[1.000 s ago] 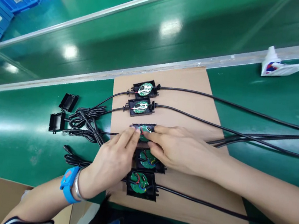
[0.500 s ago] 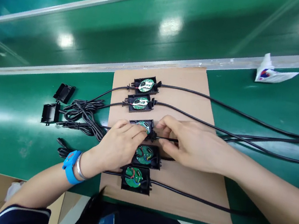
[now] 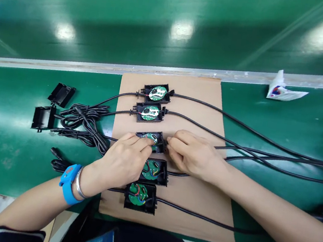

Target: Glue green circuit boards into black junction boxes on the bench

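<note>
Several open black plastic cases with round green circuit boards lie in a column on brown cardboard (image 3: 197, 207). My left hand (image 3: 128, 156) is closed over the left side of the middle case (image 3: 160, 147), its fingertips at the circuit board (image 3: 152, 137). At that case's right end, my right hand (image 3: 193, 154) pinches the black cable, which its fingers mostly hide. Below is a case (image 3: 163, 174) with coloured wires, partly covered by my left hand. The nearest case (image 3: 150, 204) shows red, blue and yellow wires. Two cases above, an upper (image 3: 164, 101) and a lower (image 3: 157, 119), carry boards with white patches.
Two empty black case shells, one (image 3: 62, 94) behind the other (image 3: 43, 117), lie left on the green table. Bundled black cables (image 3: 88, 122) are beside them. Long cables (image 3: 269, 133) run off right. A crumpled white wrapper (image 3: 285, 94) lies by the back ledge (image 3: 186, 76).
My right hand has moved left against the middle case's end, and its fingers have drawn together on the cable. My left hand stays on the case. The camera view has shifted slightly.
</note>
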